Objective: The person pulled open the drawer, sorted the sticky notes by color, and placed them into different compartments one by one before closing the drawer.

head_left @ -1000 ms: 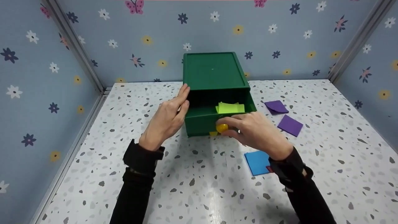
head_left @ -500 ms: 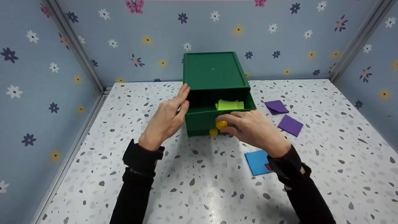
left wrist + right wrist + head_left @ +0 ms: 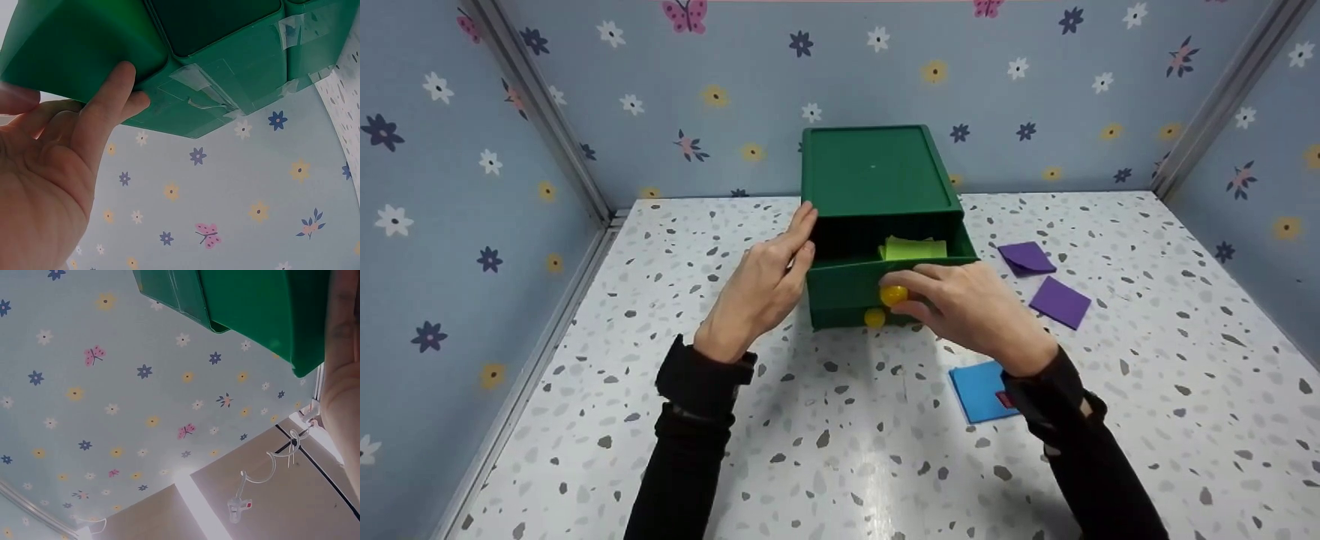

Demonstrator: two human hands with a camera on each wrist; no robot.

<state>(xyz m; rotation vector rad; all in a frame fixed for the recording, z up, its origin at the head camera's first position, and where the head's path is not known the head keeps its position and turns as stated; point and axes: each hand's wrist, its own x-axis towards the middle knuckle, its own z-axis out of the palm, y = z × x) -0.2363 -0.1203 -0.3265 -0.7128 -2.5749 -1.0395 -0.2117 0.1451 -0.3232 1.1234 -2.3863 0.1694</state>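
Yellow round knob (image 3: pixel 893 294): pinched between thumb and bent forefinger of the right hand (image 3: pixel 971 315); remaining right fingers mostly hidden.
Upper drawer (image 3: pixel 840 285): partly out, front panel just behind the right fingertips.
Lower knob (image 3: pixel 874 319): yellow too, just below and left of the right thumb; untouched.
Lime-green sheets (image 3: pixel 915 250): inside the upper drawer, just beyond the right forefinger; paper or cloth, cannot tell.
Left hand (image 3: pixel 757 289): fingers mostly straight, tips against the left front edge of the green drawer cabinet (image 3: pixel 877 169); nothing gripped.
Clear tape (image 3: pixel 197 79): on the cabinet side, just past the left fingertips.
Blue folded square (image 3: pixel 979 391): nearer the body than the right fingers, partly behind the cuff.
Purple squares (image 3: pixel 1060 302): two, well to the right of the right fingertips.
Flowered wall (image 3: pixel 877 75): beyond all fingers.
Risk, left fingertips: possible nip between drawer front and cabinet edge on inward travel; cause, placement right beside the opening.
Risk, sheets: possible snag under the cabinet's top lip; cause, loose raised edges.
Risk, pinch: possible slip; cause, smooth round knob.
Writing: red tag (image 3: pixel 1005 399) on the blue folded square, too small to read; no brand made out elsewhere.
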